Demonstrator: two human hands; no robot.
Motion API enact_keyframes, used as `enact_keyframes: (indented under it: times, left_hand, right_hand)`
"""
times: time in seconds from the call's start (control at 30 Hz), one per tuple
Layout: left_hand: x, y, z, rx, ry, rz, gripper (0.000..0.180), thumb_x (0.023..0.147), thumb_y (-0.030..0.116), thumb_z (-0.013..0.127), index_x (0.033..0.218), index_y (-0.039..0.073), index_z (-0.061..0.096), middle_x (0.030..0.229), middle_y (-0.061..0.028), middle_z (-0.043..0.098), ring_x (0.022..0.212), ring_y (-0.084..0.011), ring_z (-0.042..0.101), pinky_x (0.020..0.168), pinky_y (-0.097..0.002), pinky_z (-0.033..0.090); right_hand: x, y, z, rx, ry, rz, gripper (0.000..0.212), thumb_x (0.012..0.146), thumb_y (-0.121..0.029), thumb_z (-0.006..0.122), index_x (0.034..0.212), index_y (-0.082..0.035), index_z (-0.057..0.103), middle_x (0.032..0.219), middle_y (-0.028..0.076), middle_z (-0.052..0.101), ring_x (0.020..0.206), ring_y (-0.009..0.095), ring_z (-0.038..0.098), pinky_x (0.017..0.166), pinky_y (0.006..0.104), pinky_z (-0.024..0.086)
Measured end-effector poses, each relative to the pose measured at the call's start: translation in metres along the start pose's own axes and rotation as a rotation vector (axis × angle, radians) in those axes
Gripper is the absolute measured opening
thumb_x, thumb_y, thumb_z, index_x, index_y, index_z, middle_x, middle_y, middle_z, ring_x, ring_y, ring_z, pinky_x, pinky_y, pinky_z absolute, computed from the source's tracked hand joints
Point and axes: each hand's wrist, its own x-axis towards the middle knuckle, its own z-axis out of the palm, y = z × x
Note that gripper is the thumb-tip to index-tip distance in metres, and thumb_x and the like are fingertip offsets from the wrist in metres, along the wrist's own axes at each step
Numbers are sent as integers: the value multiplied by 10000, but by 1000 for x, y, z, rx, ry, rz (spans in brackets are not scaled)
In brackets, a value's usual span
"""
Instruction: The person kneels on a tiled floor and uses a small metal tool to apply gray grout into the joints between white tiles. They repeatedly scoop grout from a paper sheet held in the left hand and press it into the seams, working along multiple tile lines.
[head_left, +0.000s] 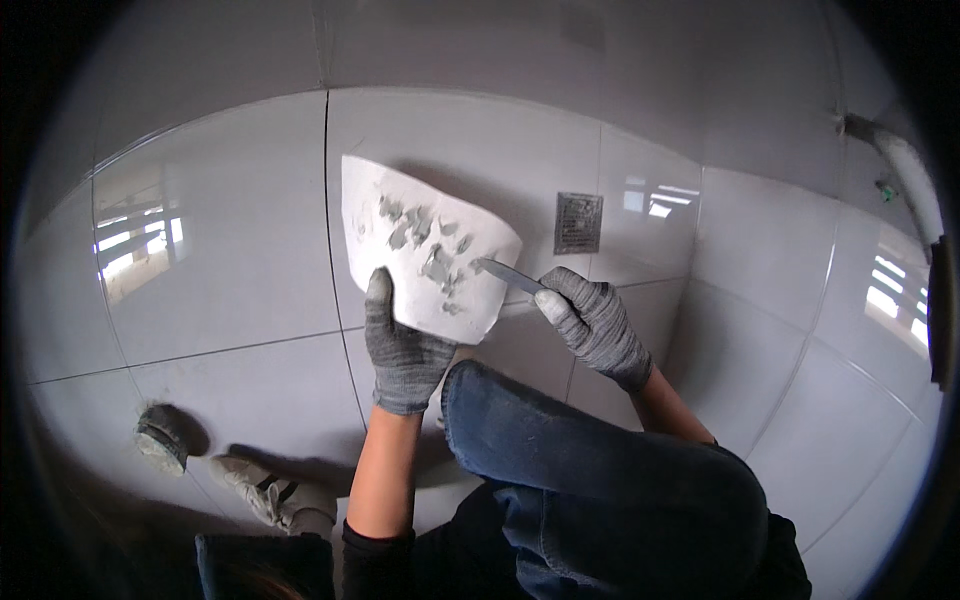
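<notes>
My left hand [400, 345], in a grey knit glove, grips the lower edge of a white curved sheet [390, 180], with the thumb on its face. Grey paste [438, 265] is smeared in patches over the middle of the sheet. In my right hand [600, 325], gloved the same way, is a narrow metal spatula [512, 275]. Its blade points left, and its tip meets the paste near the sheet's right side. The fingers of my left hand behind the sheet are hidden.
A square floor drain [578, 223] sits right of the sheet in the pale tiled floor [220, 240]. A dark round object with a pale dirty rim [165, 440] stands at lower left, near my shoe [250, 485]. A pipe [900, 165] runs along the wall at right.
</notes>
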Motion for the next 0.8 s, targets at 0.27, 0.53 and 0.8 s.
enact_keyframes:
  times: [0.27,0.53,0.8]
  left_hand:
    - [0,-14,5,19,-60,-22,566,932,449,350,1358,77,346,1341,-142,422,1222,-276,427,1013,-449,363]
    - [-13,-22,13,-102,-201,6,546,947,409,350,1354,46,334,1360,-168,392,1233,-275,404,1022,-423,349]
    - [-31,27,22,32,-256,229,550,921,402,411,1371,90,351,1394,-125,372,1276,-292,351,1072,-476,249]
  right_hand:
    - [-17,6,-4,403,-182,169,200,905,-176,517,913,6,598,751,95,618,653,190,601,597,314,471]
    - [-32,16,6,315,-122,85,193,899,-179,521,927,-6,602,823,110,610,747,194,596,680,311,483]
    - [-41,51,-2,5,-178,512,235,916,-220,478,905,-23,605,814,110,609,710,213,585,704,345,471]
